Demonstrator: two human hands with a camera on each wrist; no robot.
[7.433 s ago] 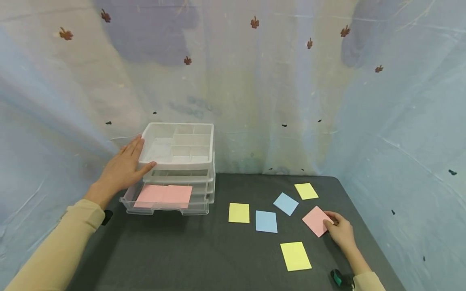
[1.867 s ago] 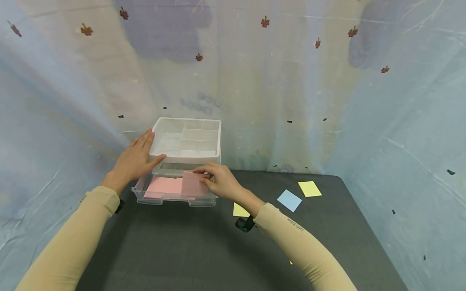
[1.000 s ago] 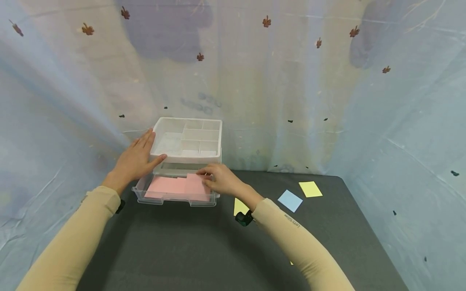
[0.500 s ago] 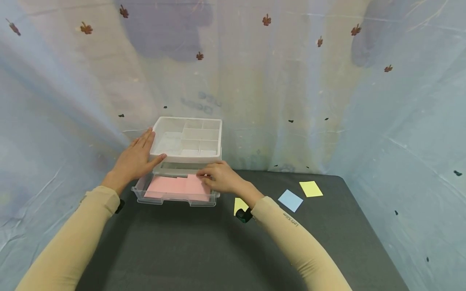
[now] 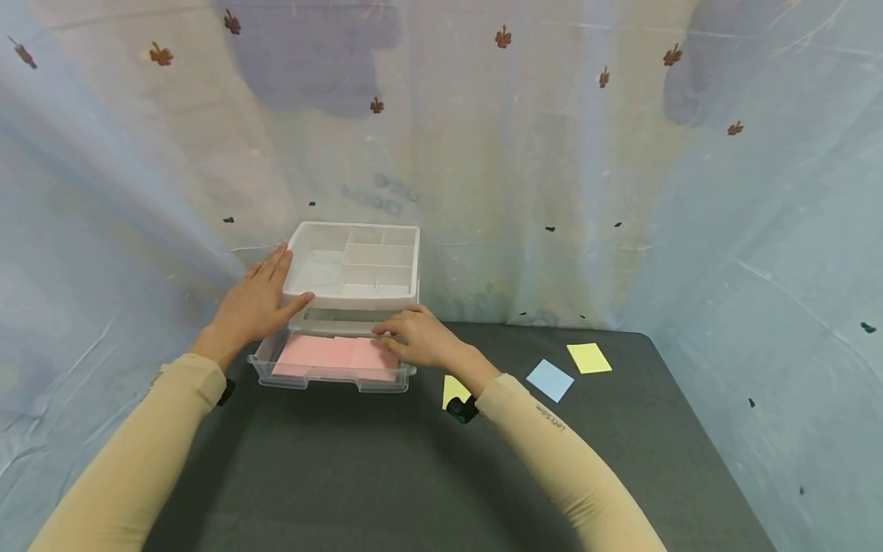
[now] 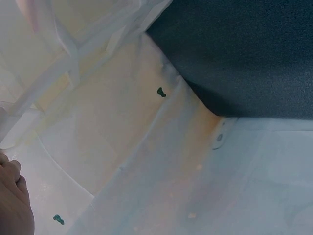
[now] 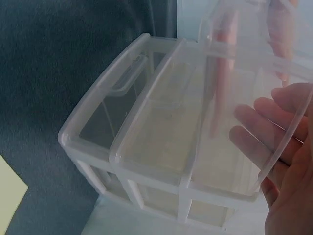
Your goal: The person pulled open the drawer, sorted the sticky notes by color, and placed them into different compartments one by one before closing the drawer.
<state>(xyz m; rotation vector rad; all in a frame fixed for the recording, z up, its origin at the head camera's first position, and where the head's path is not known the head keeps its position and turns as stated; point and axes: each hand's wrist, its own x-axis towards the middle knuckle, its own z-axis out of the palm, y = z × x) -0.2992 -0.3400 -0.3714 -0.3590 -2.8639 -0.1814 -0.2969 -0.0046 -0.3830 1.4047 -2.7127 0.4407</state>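
A clear drawer [image 5: 265, 373] stands pulled out from the white organizer [image 5: 348, 302], with pink notes [image 5: 306, 353] lying in it. My left hand [image 5: 250, 308] rests flat against the organizer's left side, thumb on its front edge; part of that hand [image 6: 14, 205] shows in the left wrist view. Over the drawer's right end is my right hand [image 5: 422, 339], fingers loosely bent close above the rightmost pink note. In the right wrist view, the right hand [image 7: 293, 171] has its fingers spread beside clear plastic and grips nothing; pink paper [image 7: 225, 63] shows through the plastic.
On the dark table [image 5: 331, 475] lie a blue note [image 5: 549, 380] and a yellow note [image 5: 589, 358] to the right. Another yellow note [image 5: 453, 389] is partly covered by the right wrist. Patterned curtains [image 5: 469, 169] stand behind and beside the table.
The right hand has come from the table's right side to the drawer with a pink note and let go of it; the note now lies lower beside the others. The left hand stays on the organizer.
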